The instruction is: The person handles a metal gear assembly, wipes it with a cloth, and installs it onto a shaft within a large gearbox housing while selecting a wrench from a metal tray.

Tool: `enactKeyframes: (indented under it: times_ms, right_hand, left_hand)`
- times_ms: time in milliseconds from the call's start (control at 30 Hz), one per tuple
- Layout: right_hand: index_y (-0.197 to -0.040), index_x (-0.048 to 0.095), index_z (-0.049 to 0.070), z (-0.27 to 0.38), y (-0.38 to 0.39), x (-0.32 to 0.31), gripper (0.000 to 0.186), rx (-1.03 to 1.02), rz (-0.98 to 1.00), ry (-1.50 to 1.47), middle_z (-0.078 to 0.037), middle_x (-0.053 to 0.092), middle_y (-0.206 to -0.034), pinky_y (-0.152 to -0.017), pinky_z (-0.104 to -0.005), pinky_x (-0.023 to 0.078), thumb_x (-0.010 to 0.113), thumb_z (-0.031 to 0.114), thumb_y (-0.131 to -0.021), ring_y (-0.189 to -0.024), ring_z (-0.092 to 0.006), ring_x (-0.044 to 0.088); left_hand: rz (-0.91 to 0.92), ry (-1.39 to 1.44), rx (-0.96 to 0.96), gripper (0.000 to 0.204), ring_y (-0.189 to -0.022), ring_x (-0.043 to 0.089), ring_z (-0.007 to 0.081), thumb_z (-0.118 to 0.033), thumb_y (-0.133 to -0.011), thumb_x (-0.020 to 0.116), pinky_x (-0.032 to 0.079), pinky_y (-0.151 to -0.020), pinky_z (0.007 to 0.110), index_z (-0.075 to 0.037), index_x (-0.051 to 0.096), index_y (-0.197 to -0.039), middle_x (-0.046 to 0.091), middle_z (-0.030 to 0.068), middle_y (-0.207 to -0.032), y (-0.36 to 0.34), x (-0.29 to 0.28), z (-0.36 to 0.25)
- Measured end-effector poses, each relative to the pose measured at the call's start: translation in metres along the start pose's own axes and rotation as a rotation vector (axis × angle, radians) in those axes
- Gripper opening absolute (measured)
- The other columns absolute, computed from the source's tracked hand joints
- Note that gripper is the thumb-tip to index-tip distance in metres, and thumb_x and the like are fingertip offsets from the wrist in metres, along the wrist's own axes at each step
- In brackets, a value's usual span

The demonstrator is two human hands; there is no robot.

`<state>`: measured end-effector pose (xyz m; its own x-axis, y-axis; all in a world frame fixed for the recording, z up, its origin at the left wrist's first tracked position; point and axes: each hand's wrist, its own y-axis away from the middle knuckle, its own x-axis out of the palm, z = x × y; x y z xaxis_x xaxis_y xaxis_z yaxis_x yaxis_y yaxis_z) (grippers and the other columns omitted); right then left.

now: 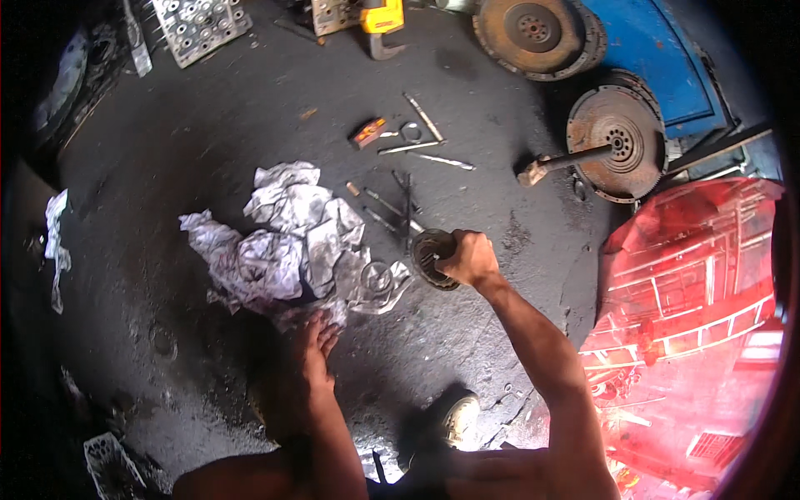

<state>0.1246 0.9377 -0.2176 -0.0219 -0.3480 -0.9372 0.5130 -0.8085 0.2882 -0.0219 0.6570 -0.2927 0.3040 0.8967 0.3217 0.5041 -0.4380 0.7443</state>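
My right hand [472, 258] grips the rim of a dark, round, hollow metal part [427, 273], its thumb hooked into the opening. The inside wall looks ribbed, and part of the rim is hidden behind the fingers. My left hand [317, 354] is open, fingers stretched toward the lower edge of a crumpled, grease-stained white cloth [271, 265]. Whether the fingertips touch it I cannot tell. A thin ring [377, 277] lies on the cloth's right part. Several slim metal tools [383, 201] lie just beyond the metal part.
Beyond them are a small red box [368, 132], a ring [411, 131] and several rods [425, 117]. Rusty flywheels [615, 171] stand at the right, with a hammer [567, 162] before one. Red sheeting [683, 275] covers the right edge. A cylinder head [198, 29] lies far left.
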Motion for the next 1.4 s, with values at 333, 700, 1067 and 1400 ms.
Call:
enactKeyframes:
  times_ms: [333,700,1067,1400]
  right_hand:
    - [-0.113,0.055,0.009,-0.082,-0.05,-0.026,0.057,0.182,0.061,0.396,-0.021,0.067,-0.096,-0.081,-0.0442,0.055,0.074,0.018,-0.06,-0.093,-0.0382,0.066]
    - [-0.12,0.055,0.015,-0.106,-0.104,-0.006,0.054,0.076,0.156,0.292,-0.02,0.065,-0.106,-0.085,-0.0437,0.054,0.07,0.009,-0.069,-0.103,-0.0376,0.063]
    - [-0.124,0.055,0.014,-0.142,-0.124,0.011,0.06,0.036,0.044,0.189,-0.021,0.065,-0.108,-0.086,-0.041,0.054,0.066,0.003,-0.066,-0.102,-0.037,0.063]
    - [-0.124,0.049,-0.004,-0.066,-0.071,0.041,0.062,-0.143,-0.218,0.135,-0.028,0.052,-0.123,-0.102,-0.0465,0.04,0.069,0.021,-0.072,-0.117,-0.041,0.049]
  left_hand:
    - [-0.065,-0.099,-0.021,0.038,-0.09,0.063,0.0163,-0.032,-0.087,0.064,0.048,-0.078,0.029,-0.008,0.059,-0.117,0.065,0.0054,-0.109,-0.006,0.003,0.003]
    - [-0.123,-0.154,0.005,0.038,-0.095,0.064,0.0184,-0.033,-0.088,0.063,0.048,-0.082,0.033,-0.008,0.06,-0.116,0.066,0.0059,-0.105,-0.004,0.004,0.005]
    - [-0.061,-0.255,0.1,0.032,-0.088,0.065,0.0161,-0.026,-0.09,0.061,0.049,-0.072,0.026,-0.003,0.061,-0.112,0.067,0.0077,-0.104,-0.01,0.03,0.029]
    - [-0.041,-0.264,0.091,0.041,-0.092,0.064,0.018,-0.032,-0.087,0.064,0.049,-0.078,0.031,-0.004,0.06,-0.117,0.067,0.0075,-0.105,-0.013,0.035,0.028]
